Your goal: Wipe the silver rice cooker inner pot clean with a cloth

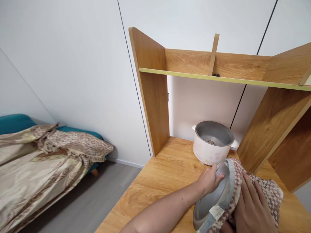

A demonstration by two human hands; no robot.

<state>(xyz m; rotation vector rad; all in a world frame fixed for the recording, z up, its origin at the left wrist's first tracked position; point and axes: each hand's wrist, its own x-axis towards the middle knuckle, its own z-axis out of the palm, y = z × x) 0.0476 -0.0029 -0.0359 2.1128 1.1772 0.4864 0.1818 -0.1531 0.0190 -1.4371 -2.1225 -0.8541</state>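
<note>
A grey inner pot (202,207) is tipped on its side above the wooden desk, its opening turned toward the left. My left hand (210,181) grips its upper rim, with the thumb on the inside. A brown-and-white patterned cloth (267,187) with a grey border and a white tag is draped over the pot's outside. My right hand (254,207) presses the cloth against the pot's wall, fingers close together; its lower part leaves the frame. Just behind stands a white rice cooker body (210,153) without a lid, its grey inside and round central heating spot showing.
The wooden desk (145,194) has side panels and a raised shelf (189,61) with a divider; a small dark object (216,75) lies on it. At left, a teal sofa (14,123) bears a patterned cover (48,174). A white wall (73,64) stands behind.
</note>
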